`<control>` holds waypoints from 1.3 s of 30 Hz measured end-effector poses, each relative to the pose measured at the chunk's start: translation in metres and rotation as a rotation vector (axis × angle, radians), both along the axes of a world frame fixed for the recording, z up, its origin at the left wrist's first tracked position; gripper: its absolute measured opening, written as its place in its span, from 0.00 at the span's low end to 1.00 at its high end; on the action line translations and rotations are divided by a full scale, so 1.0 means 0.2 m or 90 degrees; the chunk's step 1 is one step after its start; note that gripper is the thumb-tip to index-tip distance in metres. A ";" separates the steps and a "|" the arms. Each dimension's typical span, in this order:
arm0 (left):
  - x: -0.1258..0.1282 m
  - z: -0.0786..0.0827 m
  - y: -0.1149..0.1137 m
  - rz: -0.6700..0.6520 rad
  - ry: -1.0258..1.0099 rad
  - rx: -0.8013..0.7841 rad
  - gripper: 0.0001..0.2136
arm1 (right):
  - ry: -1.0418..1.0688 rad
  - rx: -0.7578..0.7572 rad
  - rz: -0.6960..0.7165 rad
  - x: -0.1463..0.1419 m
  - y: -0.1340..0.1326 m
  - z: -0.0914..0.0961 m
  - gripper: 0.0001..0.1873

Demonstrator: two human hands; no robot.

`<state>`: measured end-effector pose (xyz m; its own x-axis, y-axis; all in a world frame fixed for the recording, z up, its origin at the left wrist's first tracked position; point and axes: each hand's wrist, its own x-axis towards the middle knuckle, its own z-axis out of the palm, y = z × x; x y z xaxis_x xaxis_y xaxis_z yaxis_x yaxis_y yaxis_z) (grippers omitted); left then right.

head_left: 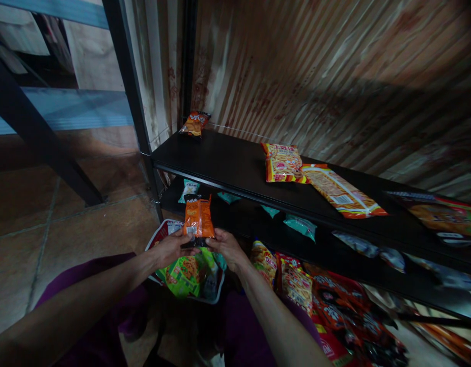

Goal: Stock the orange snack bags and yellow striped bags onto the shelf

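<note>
Between my two hands is an orange snack bag (199, 216) with black ends, held upright in front of the lower shelf. My left hand (175, 248) grips its lower left corner, and my right hand (224, 246) pinches the lower right corner. Below them stands a white-rimmed basket (219, 293) with a green snack bag (184, 275) and other packets in it. A similar orange bag (196, 124) sits at the far left end of the black upper shelf (227, 155).
On the upper shelf lie a yellow-and-red noodle snack bag (284, 162), a long yellow packet (342, 191) and a dark-edged packet (441, 214). Small teal packets (301, 227) line the lower shelf. Several snack bags (345, 306) are heaped at right. A black post (130, 76) rises at left.
</note>
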<state>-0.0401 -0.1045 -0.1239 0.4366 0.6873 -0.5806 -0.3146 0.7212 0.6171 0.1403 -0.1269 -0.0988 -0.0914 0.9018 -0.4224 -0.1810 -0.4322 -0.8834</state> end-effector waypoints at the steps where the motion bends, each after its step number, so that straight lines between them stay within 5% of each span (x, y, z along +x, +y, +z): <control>1: 0.00 0.00 0.00 0.003 0.005 0.002 0.11 | 0.000 0.000 0.000 0.00 0.00 0.00 0.20; 26: -0.03 0.00 0.03 -0.009 0.097 0.015 0.15 | 0.000 0.001 0.035 0.00 -0.01 -0.01 0.18; 39: -0.03 0.02 0.05 -0.018 0.169 0.147 0.23 | -0.020 0.015 0.046 0.01 0.00 -0.02 0.19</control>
